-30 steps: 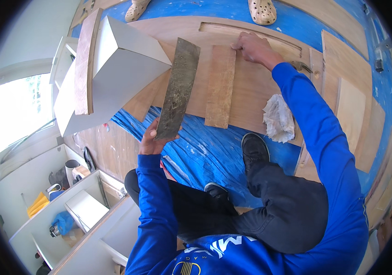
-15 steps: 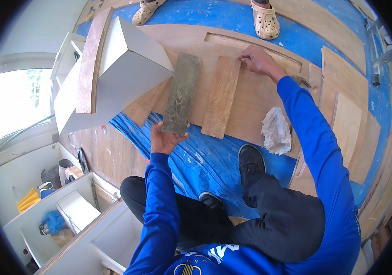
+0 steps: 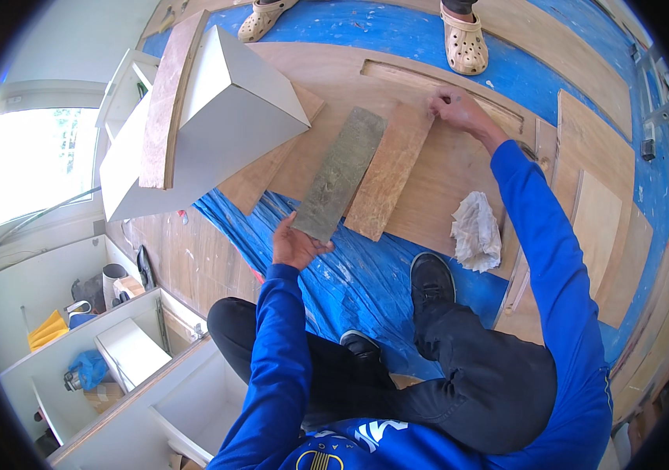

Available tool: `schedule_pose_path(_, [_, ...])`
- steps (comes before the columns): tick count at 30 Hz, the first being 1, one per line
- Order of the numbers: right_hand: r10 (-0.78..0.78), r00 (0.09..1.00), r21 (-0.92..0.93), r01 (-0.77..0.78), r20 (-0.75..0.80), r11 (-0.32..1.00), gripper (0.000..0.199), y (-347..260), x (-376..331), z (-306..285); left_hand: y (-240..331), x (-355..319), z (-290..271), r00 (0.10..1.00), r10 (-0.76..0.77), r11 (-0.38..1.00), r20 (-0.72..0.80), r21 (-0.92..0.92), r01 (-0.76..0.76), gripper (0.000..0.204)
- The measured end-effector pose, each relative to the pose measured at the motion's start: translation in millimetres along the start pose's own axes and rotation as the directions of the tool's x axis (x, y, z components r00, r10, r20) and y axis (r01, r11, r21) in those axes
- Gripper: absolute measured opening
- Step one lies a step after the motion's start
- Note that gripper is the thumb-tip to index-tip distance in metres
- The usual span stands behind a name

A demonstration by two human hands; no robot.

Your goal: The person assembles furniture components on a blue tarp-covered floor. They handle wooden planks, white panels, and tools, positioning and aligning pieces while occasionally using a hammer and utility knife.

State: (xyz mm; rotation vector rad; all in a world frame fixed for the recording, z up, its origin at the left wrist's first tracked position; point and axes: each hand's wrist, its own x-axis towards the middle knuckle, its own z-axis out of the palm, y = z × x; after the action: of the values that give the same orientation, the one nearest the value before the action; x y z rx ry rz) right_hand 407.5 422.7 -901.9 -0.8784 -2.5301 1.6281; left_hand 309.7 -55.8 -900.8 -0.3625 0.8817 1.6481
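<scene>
My left hand [image 3: 297, 244] is closed round the near end of a grey-green wooden board [image 3: 340, 174], thumb at its left side and the other fingertips partly hidden beneath. The board slants up to the right, and its far corner meets or slightly overlaps a reddish-brown wooden board [image 3: 389, 172]. At the far right corner of that brown board, my right hand [image 3: 463, 111] pinches the edge between bent fingers. Both boards are over a large plywood panel [image 3: 436, 188]; whether they rest on it I cannot tell.
A crumpled white cloth [image 3: 477, 235] lies on the panel's right. At left stands a white angular cabinet piece [image 3: 248, 117] with a wooden strip [image 3: 168, 110] on top. A person's beige clog [image 3: 466, 45] is beyond the panel. Blue sheeting [image 3: 366, 274] covers the floor.
The grey-green board has swung to the right at its far end, closing the gap to the brown board. The brown board has tilted slightly rightward, and both hands have shifted a little right.
</scene>
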Motion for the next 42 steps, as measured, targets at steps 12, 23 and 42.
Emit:
schedule_pose_path(12, [0.053,0.991,0.242,-0.023,-0.121,0.970,0.024,7.8,-16.0,-22.7,-10.2,19.5,0.7,0.936,0.006,0.969,-0.351,0.234,0.082,0.111])
schedule_pose_path(23, [-0.002,0.977,-0.087,-0.017,-0.212,0.996,0.031,-15.4,-154.2,-35.2,6.6,-13.6,13.5,0.765,0.181,0.834,-0.618,0.509,0.214,0.113])
schedule_pose_path(42, [-0.214,0.932,-0.416,0.077,-0.293,0.906,0.040,-44.0,-269.6,46.4,-140.8,19.9,246.6,0.967,-0.253,0.936,-0.036,0.244,0.254,0.053])
